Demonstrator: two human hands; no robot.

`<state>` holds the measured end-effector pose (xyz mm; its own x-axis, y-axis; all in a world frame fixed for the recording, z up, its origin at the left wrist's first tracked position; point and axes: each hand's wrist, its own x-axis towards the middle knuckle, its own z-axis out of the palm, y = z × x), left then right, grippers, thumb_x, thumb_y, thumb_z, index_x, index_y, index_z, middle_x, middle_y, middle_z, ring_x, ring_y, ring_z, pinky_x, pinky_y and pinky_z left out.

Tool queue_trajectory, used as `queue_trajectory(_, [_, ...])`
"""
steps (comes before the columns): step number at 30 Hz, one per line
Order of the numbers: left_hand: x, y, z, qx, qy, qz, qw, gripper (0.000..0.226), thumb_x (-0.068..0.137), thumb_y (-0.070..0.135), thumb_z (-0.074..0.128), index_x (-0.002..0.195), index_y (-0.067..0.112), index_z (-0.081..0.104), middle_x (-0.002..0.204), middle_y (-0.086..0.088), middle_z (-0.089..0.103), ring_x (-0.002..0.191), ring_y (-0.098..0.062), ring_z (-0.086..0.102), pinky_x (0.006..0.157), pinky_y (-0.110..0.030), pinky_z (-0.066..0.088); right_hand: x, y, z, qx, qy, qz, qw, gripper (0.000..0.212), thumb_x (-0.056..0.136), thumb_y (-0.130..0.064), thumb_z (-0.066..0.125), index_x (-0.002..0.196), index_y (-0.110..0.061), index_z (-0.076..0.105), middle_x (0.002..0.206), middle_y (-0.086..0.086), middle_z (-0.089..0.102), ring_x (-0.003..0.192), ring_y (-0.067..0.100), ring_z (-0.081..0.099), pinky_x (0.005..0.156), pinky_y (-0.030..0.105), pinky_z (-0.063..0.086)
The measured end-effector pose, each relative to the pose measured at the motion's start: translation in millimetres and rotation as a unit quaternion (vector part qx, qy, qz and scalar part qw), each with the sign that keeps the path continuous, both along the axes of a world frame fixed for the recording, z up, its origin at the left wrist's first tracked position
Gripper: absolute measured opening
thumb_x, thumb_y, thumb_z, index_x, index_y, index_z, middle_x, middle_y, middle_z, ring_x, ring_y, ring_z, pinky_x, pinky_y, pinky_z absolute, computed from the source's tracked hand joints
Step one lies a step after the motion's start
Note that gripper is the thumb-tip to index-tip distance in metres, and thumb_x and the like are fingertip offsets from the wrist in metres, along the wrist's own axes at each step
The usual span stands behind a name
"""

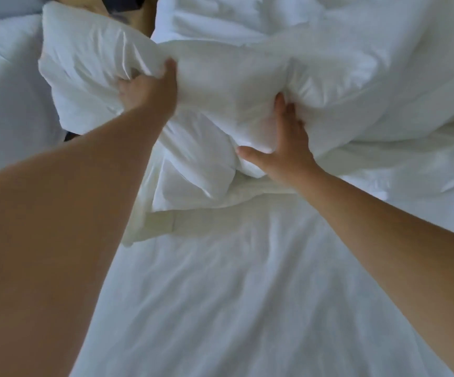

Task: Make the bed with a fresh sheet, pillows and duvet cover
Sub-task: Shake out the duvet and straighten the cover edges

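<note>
Seemingly halfway: the wrinkled white bed sheet (220,295) lies spread at six o'clock, the left hand (149,89) clutches and the flat-fingered right hand (284,148) presses a plump white pillow (220,85) at twelve, and the crumpled white duvet (389,77) at two waits unspread.

A bedroom: white bed (220,295) with pillows (89,66).
</note>
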<state>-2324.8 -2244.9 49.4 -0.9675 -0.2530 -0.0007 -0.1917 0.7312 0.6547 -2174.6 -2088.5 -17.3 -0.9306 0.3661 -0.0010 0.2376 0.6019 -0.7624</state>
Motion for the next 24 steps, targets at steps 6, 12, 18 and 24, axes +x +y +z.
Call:
queue_trajectory(6, [-10.2, -23.6, -61.8, 0.004, -0.011, -0.154, 0.988, 0.075, 0.088, 0.072, 0.018, 0.15, 0.03, 0.014, 0.157, 0.0, 0.016, 0.142, -0.033, 0.017, 0.112, -0.057, 0.015, -75.2, -13.5, -9.9, 0.184, -0.026, 0.016, 0.982, 0.121, 0.06, -0.077, 0.061, 0.141, -0.047, -0.024, 0.155, -0.005, -0.027, 0.142, 0.04, -0.014, 0.106, 0.068, 0.005])
queue_trajectory(12, [-45.1, -34.9, -156.1, -0.076, -0.116, -0.223, 0.965, 0.079, 0.083, 0.077, 0.029, 0.148, 0.043, 0.0, 0.159, -0.004, -0.003, 0.143, -0.039, 0.005, 0.112, -0.06, 0.009, -139.4, -4.4, -72.1, 0.217, -0.142, 0.032, 0.965, 0.114, 0.056, -0.092, 0.043, 0.143, -0.049, -0.017, 0.158, -0.011, -0.015, 0.143, 0.037, -0.014, 0.106, 0.07, -0.003])
queue_trajectory(18, [-66.1, -19.1, -250.8, -0.199, -0.113, -0.22, 0.948, 0.085, 0.078, 0.08, 0.019, 0.149, 0.035, 0.008, 0.157, -0.004, 0.01, 0.141, -0.036, 0.012, 0.107, -0.065, 0.013, -189.6, -4.9, -157.0, 0.342, -0.209, 0.024, 0.916, 0.118, 0.053, -0.098, 0.022, 0.146, -0.039, -0.019, 0.158, -0.005, -0.015, 0.141, 0.045, -0.012, 0.101, 0.074, -0.004])
queue_trajectory(24, [-94.6, -7.9, -258.2, -0.23, -0.132, -0.199, 0.943, 0.077, 0.082, 0.08, 0.016, 0.146, 0.039, 0.006, 0.154, -0.004, 0.011, 0.139, -0.034, 0.011, 0.102, -0.066, 0.014, -229.0, -8.2, -167.9, 0.376, -0.208, -0.015, 0.903, 0.109, 0.069, -0.087, 0.035, 0.152, -0.024, 0.004, 0.157, 0.005, 0.009, 0.14, 0.048, 0.002, 0.102, 0.073, -0.002])
